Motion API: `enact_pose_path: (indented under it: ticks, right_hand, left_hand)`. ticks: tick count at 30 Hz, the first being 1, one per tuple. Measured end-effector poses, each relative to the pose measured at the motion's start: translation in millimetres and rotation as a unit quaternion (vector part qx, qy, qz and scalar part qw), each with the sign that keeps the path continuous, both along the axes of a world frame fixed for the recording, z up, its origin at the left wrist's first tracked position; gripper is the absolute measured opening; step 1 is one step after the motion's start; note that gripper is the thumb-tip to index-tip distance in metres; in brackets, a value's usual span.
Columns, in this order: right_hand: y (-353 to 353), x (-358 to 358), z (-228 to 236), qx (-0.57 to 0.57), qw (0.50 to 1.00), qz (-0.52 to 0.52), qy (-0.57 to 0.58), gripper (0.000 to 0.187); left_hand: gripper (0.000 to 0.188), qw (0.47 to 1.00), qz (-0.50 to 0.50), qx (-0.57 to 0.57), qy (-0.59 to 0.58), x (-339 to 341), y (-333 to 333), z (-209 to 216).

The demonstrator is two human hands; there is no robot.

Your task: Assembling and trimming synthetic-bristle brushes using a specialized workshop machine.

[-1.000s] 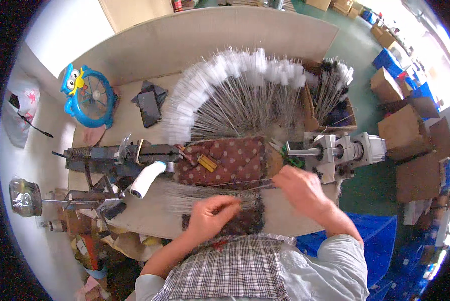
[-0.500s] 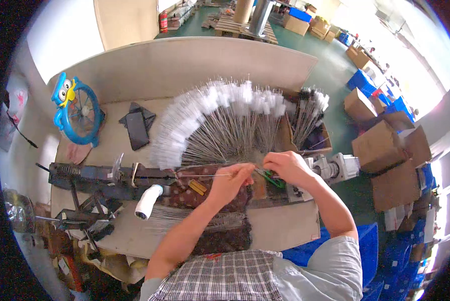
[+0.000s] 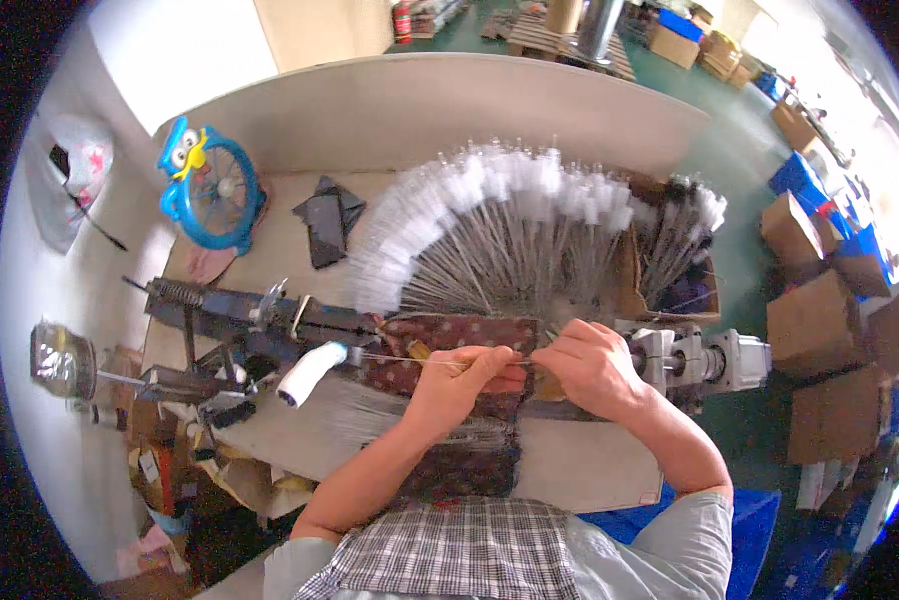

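On the table (image 3: 584,455), white-tipped wire brushes (image 3: 499,235) fan out beyond the dotted cloth (image 3: 504,332). At the cloth's right edge, the right hand (image 3: 594,370) is curled, its hold unclear; over the cloth, the left hand (image 3: 456,385) pinches 1 thin wire (image 3: 399,358).

Down and forward it looked, this wide fisheye view, the left one of a head-worn pair, peering over the wearer's own checked apron (image 3: 449,550) at the bottom of the frame! Up from the lower edge came the forearms (image 3: 371,478), and there, just below centre, close to the lens, were the left hand (image 3: 454,388) and right hand (image 3: 591,370). Beyond them the bench (image 3: 574,455) spread wide, its back panel (image 3: 449,105) bowing across the top, while the floor (image 3: 749,235) ran far off, upper right, and black closed in the corners.
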State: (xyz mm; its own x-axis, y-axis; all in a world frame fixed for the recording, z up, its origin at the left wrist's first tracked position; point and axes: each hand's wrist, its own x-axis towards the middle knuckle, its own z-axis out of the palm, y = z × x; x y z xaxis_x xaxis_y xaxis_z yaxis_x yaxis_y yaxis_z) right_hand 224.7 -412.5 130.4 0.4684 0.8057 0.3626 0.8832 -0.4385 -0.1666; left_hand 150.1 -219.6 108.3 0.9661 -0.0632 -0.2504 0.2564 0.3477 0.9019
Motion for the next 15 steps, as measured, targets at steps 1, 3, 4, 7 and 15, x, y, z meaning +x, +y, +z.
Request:
enact_pose_path:
  ticks: [1,3,4,7,15]
  right_hand:
    - [12.9,2.9,4.0,0.04,0.998,0.042,0.032,0.02]
    - [43.4,7.8,4.5,0.093,0.987,0.099,0.092,0.009]
    - [57.5,9.3,4.7,0.097,0.986,0.105,0.09,0.009]
    - [101.4,8.8,-6.0,0.125,0.968,0.129,0.173,0.01]
    - [159.3,-4.7,-26.4,0.142,0.982,0.017,0.124,0.01]
  left_hand:
    - [0.033,1.0,0.011,0.025,-0.007,-7.0,5.5,5.1]
    - [0.031,0.998,0.032,0.054,-0.012,-21.4,22.2,5.7]
    - [0.03,0.991,0.083,0.105,-0.001,-29.6,32.5,6.6]
    - [0.028,0.974,0.167,0.145,0.054,-60.1,67.7,-5.6]
    - [0.041,0.932,0.306,-0.133,0.143,-81.5,111.6,-29.4]
